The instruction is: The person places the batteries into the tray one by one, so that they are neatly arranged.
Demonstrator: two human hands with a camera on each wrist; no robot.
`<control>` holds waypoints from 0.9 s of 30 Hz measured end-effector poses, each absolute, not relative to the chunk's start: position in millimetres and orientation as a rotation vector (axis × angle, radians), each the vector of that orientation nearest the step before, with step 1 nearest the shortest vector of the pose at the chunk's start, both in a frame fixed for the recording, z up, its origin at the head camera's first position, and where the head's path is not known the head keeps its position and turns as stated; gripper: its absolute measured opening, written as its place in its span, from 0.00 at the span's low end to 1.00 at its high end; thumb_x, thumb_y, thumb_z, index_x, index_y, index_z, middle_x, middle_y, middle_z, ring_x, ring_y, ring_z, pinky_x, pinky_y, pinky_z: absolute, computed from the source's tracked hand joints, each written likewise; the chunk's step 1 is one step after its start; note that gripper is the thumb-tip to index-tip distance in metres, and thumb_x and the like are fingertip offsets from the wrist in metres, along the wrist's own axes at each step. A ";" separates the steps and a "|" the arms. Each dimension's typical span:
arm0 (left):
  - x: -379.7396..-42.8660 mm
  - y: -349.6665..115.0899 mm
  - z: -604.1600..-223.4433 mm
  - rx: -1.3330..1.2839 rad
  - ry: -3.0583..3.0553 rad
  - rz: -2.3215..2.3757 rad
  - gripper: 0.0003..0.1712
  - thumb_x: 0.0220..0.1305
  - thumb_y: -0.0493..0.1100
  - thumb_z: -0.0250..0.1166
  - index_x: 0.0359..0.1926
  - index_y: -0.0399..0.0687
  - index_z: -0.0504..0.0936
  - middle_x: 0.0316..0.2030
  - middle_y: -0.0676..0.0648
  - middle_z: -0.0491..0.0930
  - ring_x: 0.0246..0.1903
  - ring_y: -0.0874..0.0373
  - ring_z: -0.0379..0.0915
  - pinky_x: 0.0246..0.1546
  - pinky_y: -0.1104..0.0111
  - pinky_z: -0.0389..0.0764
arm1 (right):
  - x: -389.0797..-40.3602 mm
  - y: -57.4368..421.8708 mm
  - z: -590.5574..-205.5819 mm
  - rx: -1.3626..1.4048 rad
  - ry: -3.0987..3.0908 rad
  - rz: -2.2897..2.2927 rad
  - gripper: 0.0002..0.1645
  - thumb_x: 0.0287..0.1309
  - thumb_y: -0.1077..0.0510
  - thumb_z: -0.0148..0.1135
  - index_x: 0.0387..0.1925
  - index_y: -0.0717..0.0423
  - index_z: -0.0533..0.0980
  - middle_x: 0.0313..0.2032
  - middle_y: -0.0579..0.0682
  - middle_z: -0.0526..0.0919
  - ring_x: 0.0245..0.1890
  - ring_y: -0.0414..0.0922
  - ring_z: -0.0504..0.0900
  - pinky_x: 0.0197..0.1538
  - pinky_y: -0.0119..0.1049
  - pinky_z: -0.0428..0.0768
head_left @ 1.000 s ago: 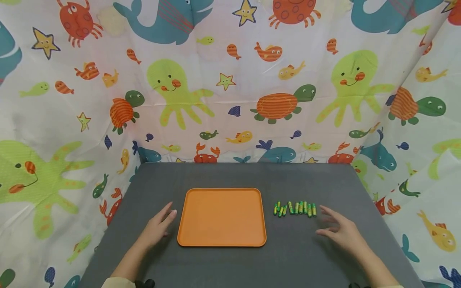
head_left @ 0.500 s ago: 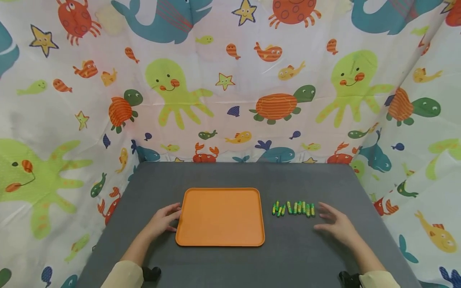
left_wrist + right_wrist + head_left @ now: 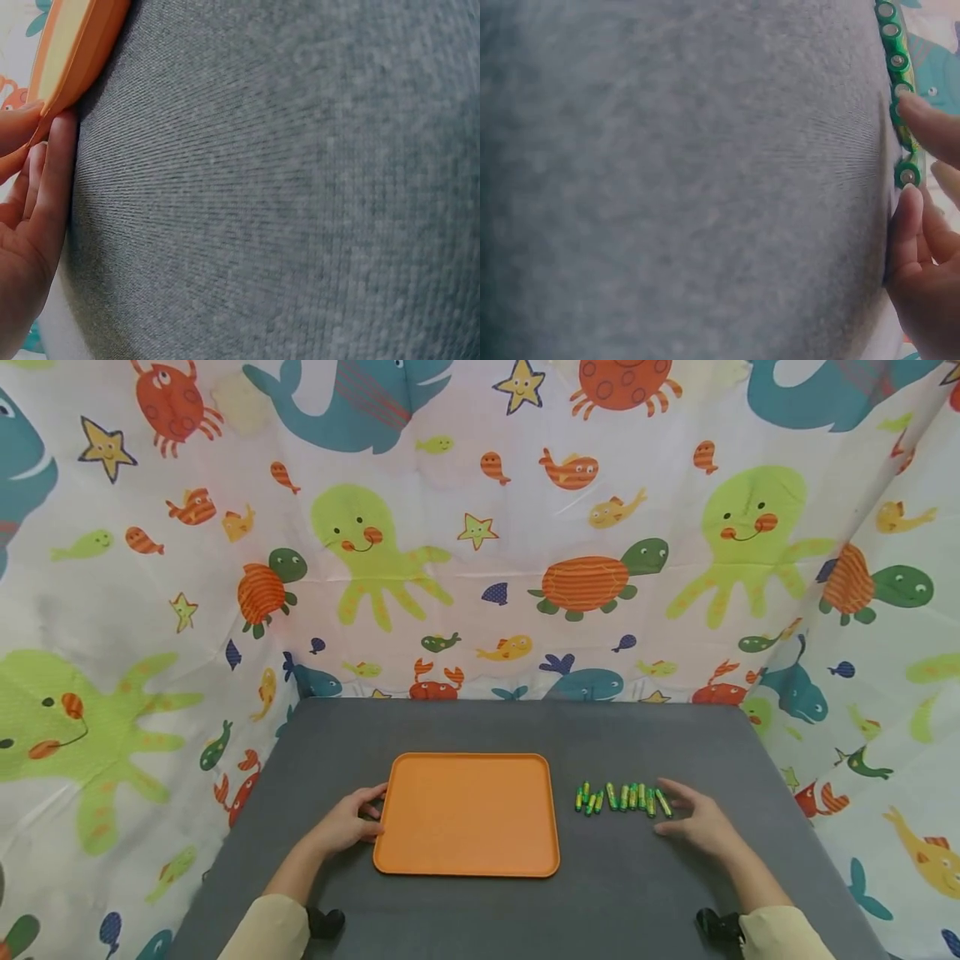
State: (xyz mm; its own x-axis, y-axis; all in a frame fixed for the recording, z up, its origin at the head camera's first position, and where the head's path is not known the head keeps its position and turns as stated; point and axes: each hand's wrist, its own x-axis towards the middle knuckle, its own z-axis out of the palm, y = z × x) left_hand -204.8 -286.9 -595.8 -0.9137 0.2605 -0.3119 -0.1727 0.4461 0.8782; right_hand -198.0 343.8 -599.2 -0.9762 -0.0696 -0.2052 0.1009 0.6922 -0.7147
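Observation:
An orange rectangular tray (image 3: 465, 814) lies flat on the dark table. My left hand (image 3: 348, 822) grips its left edge; in the left wrist view the thumb overlaps the top of the tray rim (image 3: 96, 49) and the fingers are at its underside. Right of the tray, several small green batteries (image 3: 632, 797) lie in an uneven row. My right hand (image 3: 705, 822) is at the right end, thumb and fingers spread apart around the last battery (image 3: 664, 803), which lies slanted. In the right wrist view a fingertip meets that battery (image 3: 907, 177), while the thumb stays away from it.
A curtain (image 3: 420, 552) printed with sea animals surrounds the back and sides of the grey table (image 3: 480, 914). Black wrist cameras are strapped by both sleeves. A strip of table lies between tray and batteries.
My left hand has moved right to the tray and taken hold of its left edge. My right hand has come in to the end battery, which has turned aslant, its near end swinging right.

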 end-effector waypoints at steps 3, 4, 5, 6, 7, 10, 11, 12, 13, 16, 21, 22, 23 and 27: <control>-204.1 -286.5 -594.1 0.064 2.298 1.464 0.49 0.58 0.29 0.70 0.78 0.49 0.60 0.60 0.38 0.66 0.46 0.48 0.70 0.37 0.58 0.86 | -200.7 343.4 -597.3 0.020 2.696 -1.112 0.53 0.47 0.57 0.80 0.74 0.56 0.64 0.67 0.68 0.69 0.62 0.65 0.72 0.54 0.61 0.76; -203.6 -286.6 -593.5 0.063 2.299 1.463 0.48 0.59 0.29 0.69 0.78 0.49 0.60 0.60 0.38 0.66 0.46 0.48 0.69 0.37 0.58 0.86 | -201.7 343.4 -596.7 0.007 2.696 -1.098 0.53 0.48 0.58 0.79 0.74 0.56 0.64 0.67 0.68 0.68 0.61 0.66 0.72 0.53 0.61 0.76; -203.0 -286.6 -592.8 0.061 2.301 1.462 0.48 0.59 0.29 0.69 0.78 0.49 0.60 0.59 0.38 0.66 0.46 0.48 0.69 0.37 0.58 0.86 | -202.5 343.5 -596.1 -0.005 2.698 -1.082 0.51 0.48 0.59 0.79 0.73 0.57 0.65 0.67 0.68 0.68 0.61 0.66 0.73 0.53 0.60 0.77; -202.7 -286.7 -592.5 0.062 2.301 1.462 0.48 0.59 0.28 0.69 0.78 0.49 0.60 0.59 0.38 0.66 0.46 0.48 0.69 0.37 0.58 0.86 | -203.2 344.0 -595.7 -0.018 2.700 -1.066 0.50 0.48 0.60 0.78 0.73 0.57 0.65 0.66 0.69 0.68 0.61 0.66 0.73 0.52 0.60 0.77; -202.5 -286.7 -592.2 0.067 2.301 1.460 0.48 0.59 0.28 0.69 0.78 0.49 0.59 0.59 0.38 0.66 0.46 0.48 0.69 0.38 0.58 0.86 | -203.7 344.5 -595.3 -0.018 2.702 -1.055 0.49 0.49 0.62 0.77 0.72 0.56 0.67 0.65 0.68 0.69 0.60 0.65 0.74 0.53 0.60 0.77; -202.8 -285.5 -592.2 0.072 2.298 1.464 0.48 0.59 0.28 0.69 0.78 0.49 0.60 0.59 0.38 0.66 0.46 0.48 0.68 0.38 0.57 0.86 | -203.4 348.6 -595.1 -0.060 2.713 -1.031 0.44 0.49 0.63 0.77 0.69 0.58 0.71 0.62 0.68 0.72 0.58 0.65 0.75 0.51 0.59 0.78; -203.0 -284.9 -592.3 0.073 2.297 1.464 0.48 0.59 0.27 0.69 0.78 0.49 0.60 0.59 0.38 0.66 0.46 0.48 0.68 0.38 0.57 0.86 | -203.1 350.1 -595.4 -0.065 2.721 -1.029 0.42 0.49 0.63 0.77 0.68 0.58 0.72 0.60 0.68 0.74 0.57 0.64 0.76 0.51 0.59 0.78; -203.2 -284.2 -592.4 0.072 2.295 1.464 0.48 0.59 0.27 0.69 0.78 0.49 0.60 0.59 0.38 0.66 0.46 0.48 0.68 0.38 0.57 0.86 | -202.7 351.7 -595.9 -0.063 2.729 -1.026 0.41 0.49 0.63 0.77 0.66 0.58 0.74 0.58 0.66 0.76 0.56 0.63 0.77 0.51 0.57 0.78; -203.6 -284.1 -592.5 0.069 2.294 1.462 0.48 0.59 0.27 0.69 0.78 0.49 0.60 0.59 0.38 0.66 0.46 0.48 0.68 0.38 0.57 0.86 | -202.6 352.4 -596.7 -0.058 2.733 -1.032 0.39 0.49 0.63 0.77 0.65 0.58 0.75 0.57 0.65 0.77 0.55 0.62 0.78 0.51 0.56 0.79; -204.8 -284.0 -593.1 0.045 2.290 1.462 0.48 0.59 0.27 0.68 0.78 0.50 0.61 0.58 0.38 0.66 0.46 0.48 0.69 0.38 0.58 0.86 | -201.9 353.7 -599.0 -0.037 2.746 -1.051 0.36 0.49 0.59 0.78 0.62 0.58 0.77 0.54 0.63 0.80 0.54 0.59 0.79 0.49 0.53 0.79; -205.5 -284.8 -596.6 0.017 2.303 1.455 0.48 0.59 0.27 0.68 0.77 0.51 0.61 0.58 0.39 0.67 0.46 0.48 0.69 0.38 0.59 0.86 | -197.2 353.3 -598.3 0.016 2.740 -1.102 0.38 0.48 0.53 0.80 0.61 0.58 0.77 0.53 0.62 0.83 0.53 0.57 0.80 0.47 0.48 0.79; -205.4 -284.9 -597.7 0.012 2.313 1.445 0.48 0.59 0.27 0.69 0.77 0.52 0.62 0.58 0.40 0.67 0.46 0.49 0.70 0.38 0.59 0.86 | -195.7 353.4 -597.0 0.026 2.738 -1.109 0.38 0.48 0.52 0.80 0.61 0.59 0.76 0.52 0.62 0.83 0.53 0.57 0.81 0.46 0.46 0.80; -205.4 -285.0 -598.9 0.016 2.326 1.430 0.48 0.59 0.28 0.69 0.77 0.52 0.62 0.58 0.40 0.67 0.46 0.49 0.70 0.37 0.60 0.86 | -194.2 353.4 -595.4 0.039 2.731 -1.124 0.39 0.48 0.53 0.80 0.61 0.60 0.76 0.51 0.62 0.84 0.52 0.57 0.81 0.44 0.45 0.80; -204.8 -285.1 -601.7 0.034 2.371 1.387 0.48 0.59 0.29 0.70 0.78 0.54 0.61 0.61 0.42 0.67 0.46 0.50 0.69 0.36 0.61 0.86 | -190.3 352.7 -585.1 0.036 2.703 -1.187 0.38 0.52 0.54 0.78 0.62 0.63 0.73 0.49 0.62 0.85 0.49 0.55 0.84 0.40 0.40 0.82</control>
